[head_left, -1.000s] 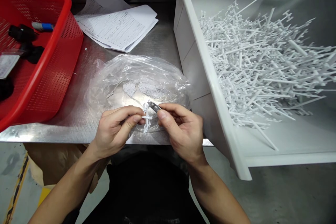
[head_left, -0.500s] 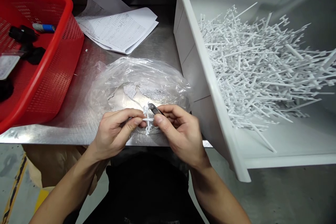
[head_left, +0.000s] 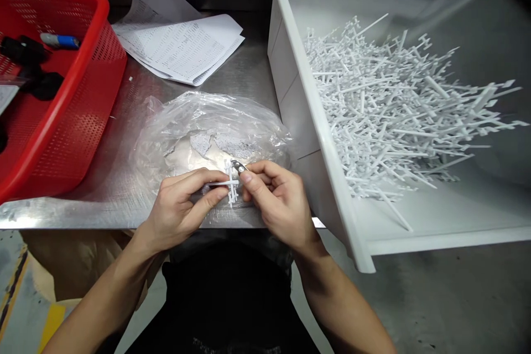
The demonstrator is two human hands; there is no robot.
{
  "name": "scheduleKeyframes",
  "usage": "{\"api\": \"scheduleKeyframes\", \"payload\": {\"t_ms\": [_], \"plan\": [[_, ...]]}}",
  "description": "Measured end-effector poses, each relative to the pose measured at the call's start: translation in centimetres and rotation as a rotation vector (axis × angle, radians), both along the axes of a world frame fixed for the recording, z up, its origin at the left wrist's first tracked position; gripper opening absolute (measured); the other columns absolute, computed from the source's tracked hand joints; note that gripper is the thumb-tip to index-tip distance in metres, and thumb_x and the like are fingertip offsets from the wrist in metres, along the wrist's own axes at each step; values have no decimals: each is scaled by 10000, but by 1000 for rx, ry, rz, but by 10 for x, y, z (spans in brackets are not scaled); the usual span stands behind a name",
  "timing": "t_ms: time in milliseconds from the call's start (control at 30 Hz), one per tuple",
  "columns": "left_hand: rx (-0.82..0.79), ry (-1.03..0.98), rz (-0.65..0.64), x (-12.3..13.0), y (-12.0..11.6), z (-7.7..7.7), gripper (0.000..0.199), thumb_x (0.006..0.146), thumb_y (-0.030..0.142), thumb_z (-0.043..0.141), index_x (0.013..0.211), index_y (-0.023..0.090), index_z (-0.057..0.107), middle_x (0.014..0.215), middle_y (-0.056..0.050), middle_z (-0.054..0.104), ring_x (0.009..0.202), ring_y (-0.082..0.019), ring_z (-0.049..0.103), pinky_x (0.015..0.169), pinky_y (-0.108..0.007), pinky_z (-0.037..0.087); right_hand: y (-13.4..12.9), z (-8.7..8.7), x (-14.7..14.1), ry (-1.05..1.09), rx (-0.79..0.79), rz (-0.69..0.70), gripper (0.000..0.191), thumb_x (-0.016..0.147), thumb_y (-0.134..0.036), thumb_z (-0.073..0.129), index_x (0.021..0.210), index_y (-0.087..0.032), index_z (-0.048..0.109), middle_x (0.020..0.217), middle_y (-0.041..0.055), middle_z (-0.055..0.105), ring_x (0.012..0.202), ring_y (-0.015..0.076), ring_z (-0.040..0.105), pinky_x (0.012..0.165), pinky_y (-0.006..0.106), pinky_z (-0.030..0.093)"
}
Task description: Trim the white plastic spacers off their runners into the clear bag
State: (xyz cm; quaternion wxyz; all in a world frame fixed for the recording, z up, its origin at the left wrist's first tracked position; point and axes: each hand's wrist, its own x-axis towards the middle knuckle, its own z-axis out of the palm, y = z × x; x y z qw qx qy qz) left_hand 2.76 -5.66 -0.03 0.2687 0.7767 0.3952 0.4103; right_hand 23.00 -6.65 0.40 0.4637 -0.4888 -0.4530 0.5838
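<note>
Right over a crinkly clear bag (head_left: pixel 207 116) on the metal table (head_left: pixel 124 177), the left hand (head_left: pixel 182 204) has a little white part (head_left: pixel 231 183) pinched between thumb and fingertips. The right hand (head_left: pixel 277 199) is gripping a small metal tool (head_left: pixel 239 166), its tip up by the part's far end. Red basket (head_left: pixel 89 105) and some papers (head_left: pixel 186 47) off left, big white bin (head_left: pixel 327 138) full of similar bits (head_left: pixel 385 110) on the right.

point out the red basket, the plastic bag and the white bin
red basket (head_left: pixel 95 61): head view, side wall
plastic bag (head_left: pixel 199 108): head view, upper part
white bin (head_left: pixel 307 77): head view, left rim
</note>
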Motion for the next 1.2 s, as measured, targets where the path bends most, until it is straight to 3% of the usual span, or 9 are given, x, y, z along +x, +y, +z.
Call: {"api": "scheduleKeyframes", "payload": {"t_ms": [167,433,633,800,1200], "plan": [[71,31,76,6,1,-4,98,982,73,733,1038,151,757,918,-11,819,818,-100,776,794,-154,611,5,0,-1,-19,-52,-21,212,953,-348,787,872,-164,719,654,-29,644,565,99,558,529,215,451],[6,3,73,5,4,-3,116,969,74,745,1024,169,783,906,-1,837,784,-108,781,754,-171,615,8,3,-4,-48,-97,-33,201,913,-322,820,849,-160,719,614,-45,620,533,88,518,508,220,419],[-58,-22,123,4,4,-3,76,962,141,782,999,202,807,879,6,843,710,-121,774,701,-199,625,3,-3,-6,9,-16,-93,209,954,-390,782,931,-191,721,649,-34,653,558,113,574,548,249,472],[-56,-41,78,5,4,-3,60,975,154,773,991,201,806,905,-19,848,775,-154,802,716,-229,645,-2,-4,-5,-40,59,-62,164,937,-349,783,944,-190,745,711,-11,684,621,127,605,586,259,478],[17,38,36,4,3,-6,65,986,126,764,1018,180,781,915,-15,834,794,-129,795,753,-201,637,-2,-2,-3,-62,59,-13,178,955,-370,751,963,-192,756,695,-11,662,579,124,570,533,256,422]]}}
